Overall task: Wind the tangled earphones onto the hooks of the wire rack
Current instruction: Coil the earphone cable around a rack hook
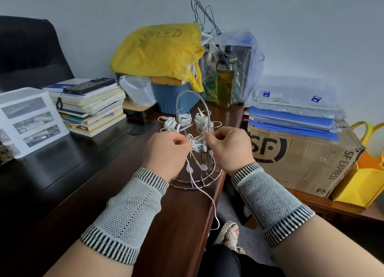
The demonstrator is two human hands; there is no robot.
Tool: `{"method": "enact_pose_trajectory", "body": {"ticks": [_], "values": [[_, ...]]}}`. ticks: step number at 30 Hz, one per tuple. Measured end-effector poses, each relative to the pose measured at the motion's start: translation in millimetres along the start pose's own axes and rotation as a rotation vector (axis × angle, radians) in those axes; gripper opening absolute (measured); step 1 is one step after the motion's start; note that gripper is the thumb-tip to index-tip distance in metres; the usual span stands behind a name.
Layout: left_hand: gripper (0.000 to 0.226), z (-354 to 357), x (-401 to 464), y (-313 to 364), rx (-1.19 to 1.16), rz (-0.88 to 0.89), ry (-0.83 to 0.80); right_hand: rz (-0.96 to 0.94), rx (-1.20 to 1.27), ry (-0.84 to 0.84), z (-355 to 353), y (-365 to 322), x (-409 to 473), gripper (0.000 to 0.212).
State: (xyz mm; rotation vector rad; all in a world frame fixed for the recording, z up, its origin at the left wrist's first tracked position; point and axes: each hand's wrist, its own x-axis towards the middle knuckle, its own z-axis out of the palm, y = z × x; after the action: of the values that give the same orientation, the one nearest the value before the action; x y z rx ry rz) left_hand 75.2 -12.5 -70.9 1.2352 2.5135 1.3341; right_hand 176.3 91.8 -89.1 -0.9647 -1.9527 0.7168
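- Earphones [192,168]: thin white cord, mostly on the wire rack [193,143] already, with three wound bundles sitting on the upper hooks [184,115].
- One loose length left, trailing down from the rack's middle, across its round base and off the near desk edge [207,204] below the rack.
- Two earbuds dangling just above the rack base, between the wrists.
- Left hand [166,152] just left of the rack's centre post, fingers curled, pinching a bit of cord.
- Right hand [226,146] just right of the post, fingers also curled in, looks to be pinching cord at a middle hook; exact contact hard to make out behind the knuckles.
- Handling guess: super light and floppy, zero stiffness, so slides off a hook unless kept taut. Probably snags on itself too, since it kinks easily.
- Best to grab the cord itself close to the hook and feed the slack through the fingers, not yank by the buds or plug; those joints look like the fragile bit.
- Rack seems light and tall, so a hard pull sideways could tip it.
- Behind the rack: blue tub [176,96], yellow bag [160,50], olive bottle [225,77]. Cardboard box [301,158] off to the rack's right, book stack [91,104] to its left.
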Motion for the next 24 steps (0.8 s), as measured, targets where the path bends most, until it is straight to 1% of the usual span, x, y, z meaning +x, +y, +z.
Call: {"method": "enact_pose_trajectory", "body": {"ticks": [4,10,14,18,20,24], "values": [[0.015,-1,3,-6,-0.016,-0.005,0.033,0.037,0.086,-0.007,5,-3,-3,0.033],[0.013,1,3,-21,0.036,0.094,0.072,0.14,0.263,0.02,13,-6,-5,0.036],[0.011,4,3,-32,-0.03,0.102,0.084,0.161,0.303,0.03,16,-7,-7,0.036],[0.013,2,3,-37,-0.2,0.068,-0.005,0.151,0.311,0.063,20,-6,-11,0.039],[0.011,-2,2,-38,-0.169,0.074,-0.024,0.134,0.305,0.065,22,-4,-13,0.036],[0.007,-5,-1,-36,-0.11,0.063,-0.016,0.051,0.344,0.072,28,1,-24,0.018]]}}
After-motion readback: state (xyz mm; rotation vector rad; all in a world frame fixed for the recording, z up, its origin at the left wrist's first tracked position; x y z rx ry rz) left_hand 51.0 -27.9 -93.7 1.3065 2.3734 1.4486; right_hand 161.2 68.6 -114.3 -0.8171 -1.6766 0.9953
